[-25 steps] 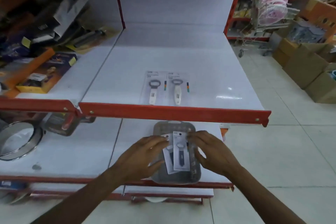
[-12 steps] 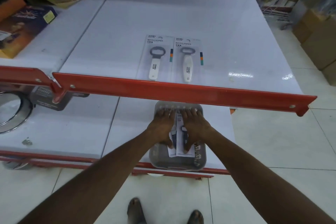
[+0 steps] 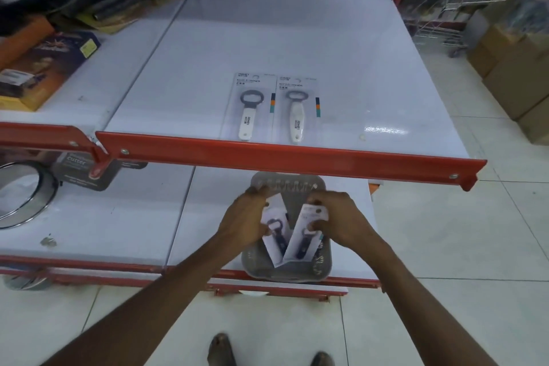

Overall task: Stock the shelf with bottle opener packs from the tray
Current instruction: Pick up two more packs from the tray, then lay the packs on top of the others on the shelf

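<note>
A grey plastic tray [image 3: 323, 269] sits on the lower shelf, under the red front lip [image 3: 267, 157] of the upper shelf [image 3: 297, 47]. My left hand [image 3: 243, 224] grips one bottle opener pack [image 3: 274, 235] with a dark opener, tilted above the tray. My right hand [image 3: 341, 220] grips a second dark-opener pack [image 3: 304, 239], tilted the other way. On the white upper shelf two packs with white-handled openers lie flat side by side, the left pack [image 3: 251, 107] and the right pack [image 3: 297, 111], close to the lip.
The neighbouring shelf at left holds boxed goods [image 3: 38, 68] and dark packages. A metal ring [image 3: 20, 193] and a cutter pack [image 3: 80, 169] lie on the lower shelf at left. Cardboard boxes [image 3: 517, 68] and a wire cart [image 3: 445, 9] stand on the tiled floor at right.
Both hands were pressed together over one stack of packs in the tray. Now they have drawn apart, each holding a separate pack lifted and tilted above the tray.
</note>
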Demonstrator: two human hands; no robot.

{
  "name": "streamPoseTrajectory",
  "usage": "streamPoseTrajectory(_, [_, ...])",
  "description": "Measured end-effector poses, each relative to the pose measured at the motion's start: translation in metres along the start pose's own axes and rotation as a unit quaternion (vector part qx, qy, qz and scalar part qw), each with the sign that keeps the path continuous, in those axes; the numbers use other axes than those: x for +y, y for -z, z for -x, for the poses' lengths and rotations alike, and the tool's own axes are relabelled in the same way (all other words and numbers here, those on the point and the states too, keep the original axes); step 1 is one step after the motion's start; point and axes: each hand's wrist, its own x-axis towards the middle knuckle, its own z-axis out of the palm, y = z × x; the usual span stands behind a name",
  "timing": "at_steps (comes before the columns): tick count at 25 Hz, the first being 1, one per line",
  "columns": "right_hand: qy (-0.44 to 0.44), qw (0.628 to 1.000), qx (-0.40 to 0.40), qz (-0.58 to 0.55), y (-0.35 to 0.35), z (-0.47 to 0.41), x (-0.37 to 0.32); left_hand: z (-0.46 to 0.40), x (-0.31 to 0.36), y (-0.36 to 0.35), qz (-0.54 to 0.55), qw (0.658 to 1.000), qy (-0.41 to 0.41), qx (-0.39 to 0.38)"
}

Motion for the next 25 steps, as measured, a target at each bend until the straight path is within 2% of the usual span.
streamPoseTrajectory(2, [0.008,0.999,0.029,-0.032,0.020,0.035,-0.016,0.035,0.004,0.017,0.079,0.997,-0.002,0.016])
streamPoseTrajectory(5, [0.034,0.991,0.106,-0.079,0.058,0.078,-0.042,0.083,0.015,0.058,0.135,0.985,-0.032,0.101])
streamPoseTrajectory(9, [0.056,0.945,0.221,-0.235,0.129,0.109,-0.078,0.121,0.045,0.138,0.255,0.935,-0.057,0.239])
streamPoseTrajectory(11, [0.078,0.918,0.239,-0.308,0.159,0.111,-0.094,0.129,0.062,0.173,0.321,0.909,-0.089,0.252])
streamPoseTrajectory(13, [0.099,0.904,0.264,-0.321,0.187,0.106,-0.108,0.125,0.080,0.206,0.371,0.881,-0.128,0.265])
streamPoseTrajectory(16, [0.118,0.886,0.279,-0.350,0.221,0.082,-0.113,0.097,0.099,0.236,0.376,0.864,-0.149,0.300])
streamPoseTrajectory(18, [0.126,0.873,0.275,-0.381,0.240,0.060,-0.109,0.068,0.111,0.245,0.402,0.853,-0.156,0.296])
streamPoseTrajectory(22, [0.073,0.895,0.277,-0.342,0.259,-0.009,-0.073,-0.005,0.123,0.242,0.460,0.847,-0.097,0.249])
streamPoseTrajectory(25, [-0.016,0.932,0.256,-0.256,0.258,-0.053,-0.044,-0.041,0.130,0.232,0.413,0.875,-0.038,0.250])
